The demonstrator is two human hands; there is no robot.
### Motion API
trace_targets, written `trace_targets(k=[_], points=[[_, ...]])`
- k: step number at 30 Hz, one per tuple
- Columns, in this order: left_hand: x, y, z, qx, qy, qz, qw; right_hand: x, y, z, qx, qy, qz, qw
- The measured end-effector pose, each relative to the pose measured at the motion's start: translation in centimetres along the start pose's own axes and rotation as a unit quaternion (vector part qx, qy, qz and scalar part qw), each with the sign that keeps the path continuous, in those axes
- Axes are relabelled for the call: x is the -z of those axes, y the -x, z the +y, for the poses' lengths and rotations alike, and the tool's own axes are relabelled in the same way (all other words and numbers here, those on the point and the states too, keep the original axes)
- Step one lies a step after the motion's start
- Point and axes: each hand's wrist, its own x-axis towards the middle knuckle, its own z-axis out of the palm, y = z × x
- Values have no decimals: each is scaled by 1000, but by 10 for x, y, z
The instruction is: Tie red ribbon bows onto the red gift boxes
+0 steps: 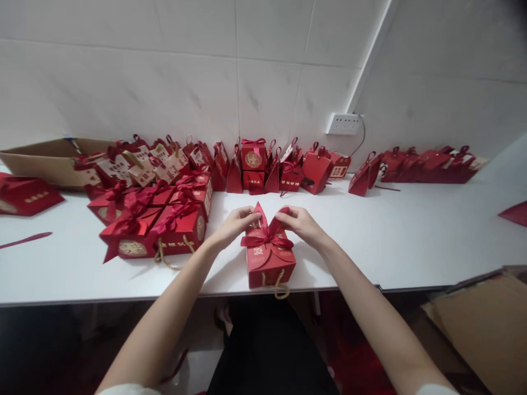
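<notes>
A red gift box point(267, 269) with a gold cord handle point(281, 288) stands at the front edge of the white table, in the middle of the head view. A dark red ribbon point(267, 240) is tied in a bow on its lid, two tails pointing up. My left hand point(239, 224) pinches the left tail between thumb and fingers. The right tail is held the same way by my right hand point(300, 222). Left of my left hand sits a group of red gift boxes point(152, 225) with ribbon bows, close together.
Along the wall runs a row of small red boxes point(234, 174) with loops. An open cardboard carton point(37, 159) is at the far left, near a loose ribbon strip point(27, 240). A power strip point(343, 124) hangs on the wall. Flattened cardboard point(481, 323) lies at lower right.
</notes>
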Motion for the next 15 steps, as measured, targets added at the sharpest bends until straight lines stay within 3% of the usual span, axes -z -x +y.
trace_targets(k=[4, 12, 15], points=[[-6, 1, 4, 22, -31, -17, 999, -4, -7, 0, -23, 38, -21, 999], [-20, 5, 13, 48, -42, 46, 997, -10, -9, -8, 4, 83, -38, 996], [-18, 5, 15, 55, -48, 43, 996, -10, -10, -9, 0, 114, -44, 993]])
